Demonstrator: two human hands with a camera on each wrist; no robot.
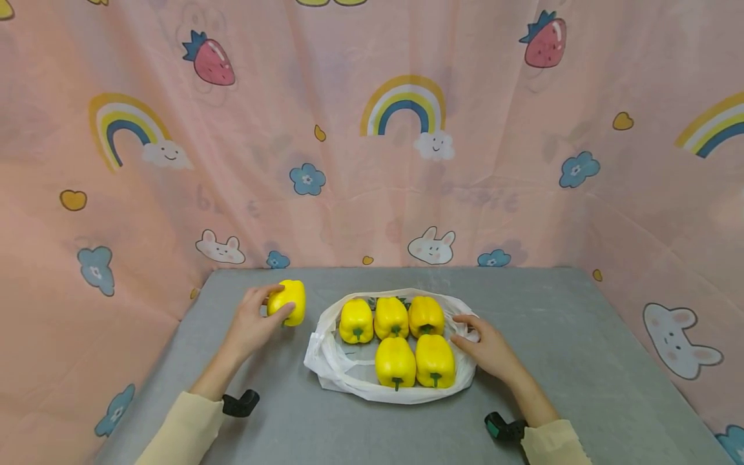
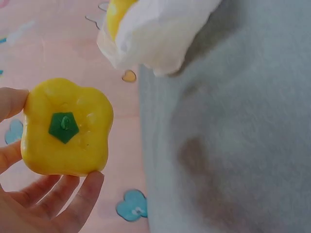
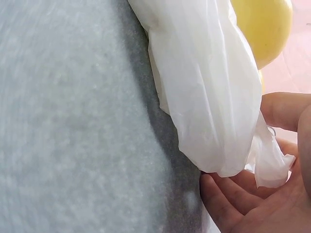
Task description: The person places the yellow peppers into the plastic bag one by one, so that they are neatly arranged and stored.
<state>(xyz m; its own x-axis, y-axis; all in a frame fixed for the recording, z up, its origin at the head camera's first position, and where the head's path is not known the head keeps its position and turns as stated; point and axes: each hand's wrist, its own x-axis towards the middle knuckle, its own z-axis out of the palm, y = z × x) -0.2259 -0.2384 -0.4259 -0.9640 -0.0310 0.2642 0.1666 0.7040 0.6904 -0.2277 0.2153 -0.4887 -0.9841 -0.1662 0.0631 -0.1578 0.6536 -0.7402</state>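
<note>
My left hand [image 1: 256,323] holds a yellow bell pepper [image 1: 294,302] above the table, left of a white plastic bag [image 1: 328,378]. In the left wrist view, thumb and fingers grip the sides of that pepper [image 2: 90,145], its green stem end facing the camera. The bag lies with its mouth spread wide, and several more yellow bell peppers [image 1: 395,363] sit inside in two rows. At the bag's right rim, my right hand [image 1: 487,345] has its thumb and fingers around the edge. In the right wrist view the white plastic [image 3: 214,92] passes between them, and some fingertips are hidden.
A grey table [image 1: 581,361] extends around the bag. Behind it and at both sides hangs a pink printed curtain [image 1: 494,213]. Each wrist wears a black device, such as the left one [image 1: 241,403].
</note>
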